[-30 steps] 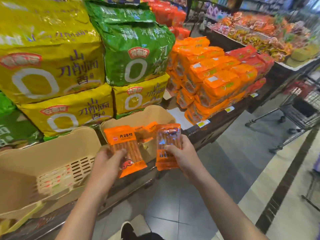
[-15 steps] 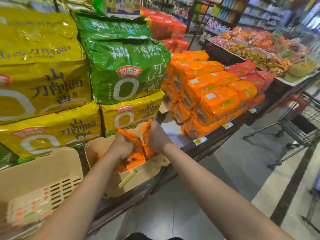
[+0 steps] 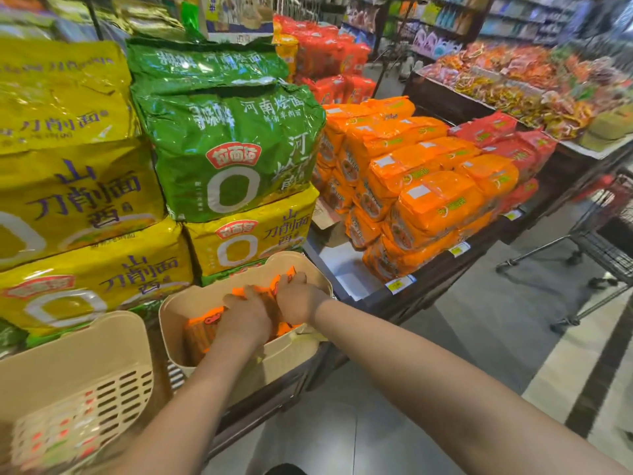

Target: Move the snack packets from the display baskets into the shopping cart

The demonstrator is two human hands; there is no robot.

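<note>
Item: snack transfer, stage early, by our judgement. Both our hands are down inside the right-hand display basket (image 3: 310, 341), so a pick is in hand and no packet we can see has reached the shopping cart (image 3: 613, 241).

Left hand (image 3: 247, 317): back of the hand toward the camera, fingers curled down onto the orange snack packets (image 3: 205, 329); whether they pinch one we cannot tell, since the fingertips are hidden.

Right hand (image 3: 297, 301): touching the left hand, fingers bent over packets at the far side of the basket; the grip is likewise hidden.

Packets: directly under and just left of our fingers, lying loose in the basket. Several remain, so we judge most of the work is left.

Cart: well to the right of our fingers, across the aisle, only partly in frame; its contents cannot be seen.

Second basket (image 3: 73, 382): beige, slotted wall, to the left of our fingers and nearer us; its contents are too blurred to name.

Surface: both baskets sit at the front edge of a dark display stand (image 3: 442, 269).

Beyond our fingers: stacked yellow noodle bags (image 3: 82, 186) and a green noodle bag (image 3: 226, 145). Right of them, orange multipacks (image 3: 428, 186) and red multipacks (image 3: 496, 135).

Room: a shop aisle with grey tiled floor (image 3: 479, 337), a bulk snack counter (image 3: 534, 80) and shelving behind.
</note>
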